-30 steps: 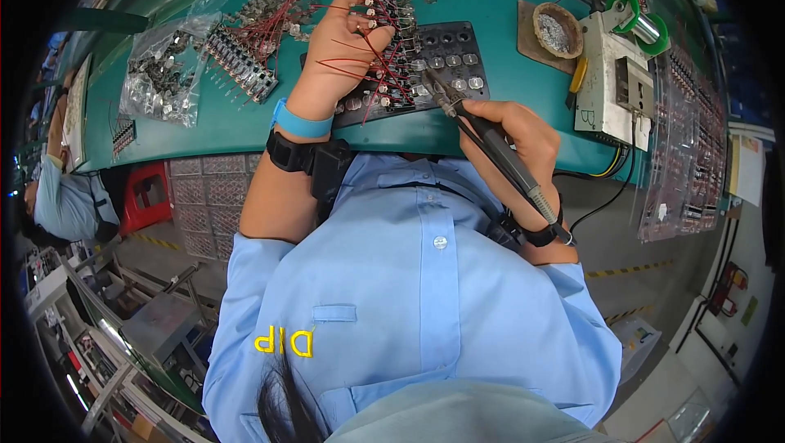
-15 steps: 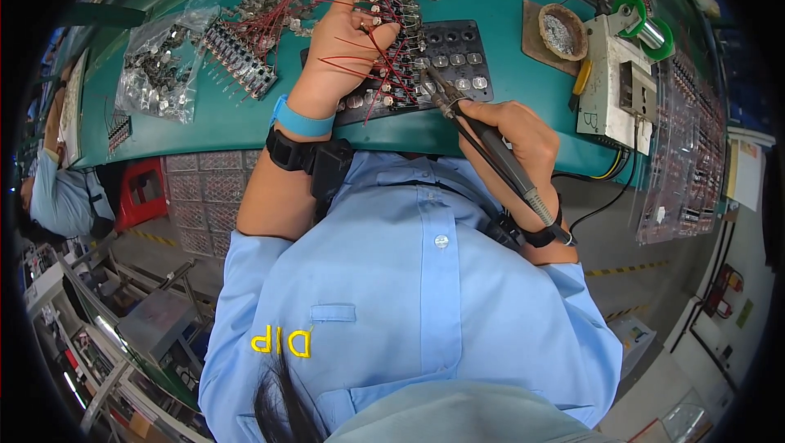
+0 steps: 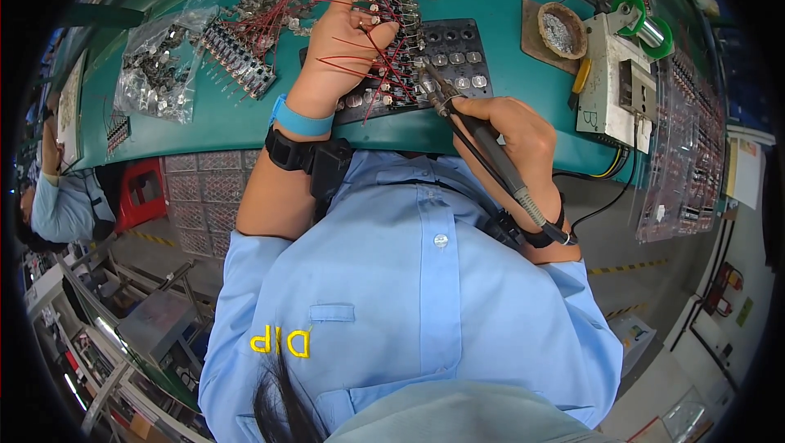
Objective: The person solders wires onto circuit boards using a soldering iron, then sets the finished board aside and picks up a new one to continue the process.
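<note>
- Soldering underway: my right hand (image 3: 515, 136) grips the black pen-shaped soldering iron (image 3: 474, 136), tip at the black component tray (image 3: 446, 59).
- Left hand (image 3: 343, 38) pinches red-wired parts (image 3: 388, 34) on the green counter (image 3: 237, 120); next joint needs steady tip placement.

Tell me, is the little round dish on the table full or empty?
Not empty: the round dish holds a grey, shiny mass inside. How deep it goes, I cannot tell.

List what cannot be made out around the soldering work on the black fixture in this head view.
- Soldering iron tip contact: too small among the red wires.
- Black fixture, left part: hidden under the left hand.
- Right hand fingertips: hidden behind the iron's handle.
- Clear bags: contents too small to identify.
- Green bench, far edge: cut off by the fisheye rim.
</note>
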`<state>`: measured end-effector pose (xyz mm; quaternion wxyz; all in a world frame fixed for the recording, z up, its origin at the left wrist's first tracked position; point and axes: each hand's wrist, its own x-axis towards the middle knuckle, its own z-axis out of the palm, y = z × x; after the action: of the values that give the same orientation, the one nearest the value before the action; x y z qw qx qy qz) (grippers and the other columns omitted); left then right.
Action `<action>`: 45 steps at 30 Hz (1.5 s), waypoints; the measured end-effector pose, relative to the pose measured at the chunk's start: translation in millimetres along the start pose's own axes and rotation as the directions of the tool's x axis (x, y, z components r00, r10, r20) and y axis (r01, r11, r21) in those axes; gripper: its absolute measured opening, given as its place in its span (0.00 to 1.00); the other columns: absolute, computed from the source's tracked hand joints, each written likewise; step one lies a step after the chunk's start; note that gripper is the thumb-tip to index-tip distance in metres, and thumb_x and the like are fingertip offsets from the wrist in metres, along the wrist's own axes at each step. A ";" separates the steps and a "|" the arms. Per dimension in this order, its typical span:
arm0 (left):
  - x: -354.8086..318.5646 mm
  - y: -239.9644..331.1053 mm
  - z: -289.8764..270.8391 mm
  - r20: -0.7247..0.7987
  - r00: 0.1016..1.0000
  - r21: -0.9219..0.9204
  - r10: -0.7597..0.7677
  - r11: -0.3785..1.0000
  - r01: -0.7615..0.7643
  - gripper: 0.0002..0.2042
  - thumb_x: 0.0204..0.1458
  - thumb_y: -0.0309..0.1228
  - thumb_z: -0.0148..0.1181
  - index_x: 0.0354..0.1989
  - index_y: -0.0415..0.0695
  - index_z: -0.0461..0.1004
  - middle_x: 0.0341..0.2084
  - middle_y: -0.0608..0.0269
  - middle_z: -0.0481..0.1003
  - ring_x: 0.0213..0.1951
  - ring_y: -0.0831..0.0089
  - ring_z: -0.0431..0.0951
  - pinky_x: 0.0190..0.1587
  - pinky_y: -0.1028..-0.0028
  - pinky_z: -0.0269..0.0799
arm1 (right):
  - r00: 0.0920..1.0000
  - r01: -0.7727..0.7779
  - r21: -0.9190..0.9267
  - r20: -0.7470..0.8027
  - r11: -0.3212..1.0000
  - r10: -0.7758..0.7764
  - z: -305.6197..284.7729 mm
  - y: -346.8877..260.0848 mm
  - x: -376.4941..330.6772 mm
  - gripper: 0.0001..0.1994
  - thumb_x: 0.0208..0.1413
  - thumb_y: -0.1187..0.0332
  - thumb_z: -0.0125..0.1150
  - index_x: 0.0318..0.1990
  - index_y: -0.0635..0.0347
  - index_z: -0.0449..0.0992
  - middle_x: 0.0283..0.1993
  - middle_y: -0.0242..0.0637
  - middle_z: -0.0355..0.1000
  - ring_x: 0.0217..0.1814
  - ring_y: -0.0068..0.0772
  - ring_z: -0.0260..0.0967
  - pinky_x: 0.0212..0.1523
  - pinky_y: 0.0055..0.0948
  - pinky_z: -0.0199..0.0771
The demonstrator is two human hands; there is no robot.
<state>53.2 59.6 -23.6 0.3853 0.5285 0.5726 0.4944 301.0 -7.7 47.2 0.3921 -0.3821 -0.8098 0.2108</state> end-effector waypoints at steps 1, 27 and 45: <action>0.8 -1.9 -0.6 0.007 1.000 0.005 -0.014 1.000 0.014 0.31 0.51 0.33 0.75 0.61 0.42 0.68 0.32 0.68 0.75 0.35 0.79 0.76 0.39 0.77 0.75 | 1.000 -0.021 0.015 -0.008 1.000 0.021 0.6 -0.5 -0.4 0.15 0.41 0.80 0.73 0.40 0.61 0.83 0.35 0.39 0.81 0.35 0.42 0.79 0.38 0.36 0.78; 1.2 -8.1 -0.4 -0.011 1.000 0.018 0.019 1.000 -0.018 0.30 0.50 0.34 0.76 0.60 0.42 0.69 0.32 0.67 0.76 0.35 0.78 0.77 0.41 0.76 0.75 | 0.995 -0.095 0.057 -0.019 0.994 0.097 1.3 -0.6 -1.9 0.14 0.42 0.81 0.73 0.38 0.61 0.82 0.33 0.38 0.80 0.31 0.42 0.76 0.35 0.35 0.75; 0.5 -2.3 -0.4 0.003 1.000 -0.014 0.001 1.000 -0.001 0.29 0.50 0.33 0.76 0.59 0.40 0.69 0.30 0.69 0.74 0.35 0.80 0.75 0.40 0.77 0.74 | 0.986 -0.168 0.068 0.015 0.983 0.168 1.3 1.0 -5.4 0.12 0.48 0.81 0.73 0.42 0.64 0.82 0.35 0.38 0.80 0.32 0.27 0.75 0.33 0.23 0.75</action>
<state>52.3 60.0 -25.6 0.3894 0.5270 0.5682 0.4978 302.6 -11.4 43.3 0.3821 -0.4344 -0.7687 0.2727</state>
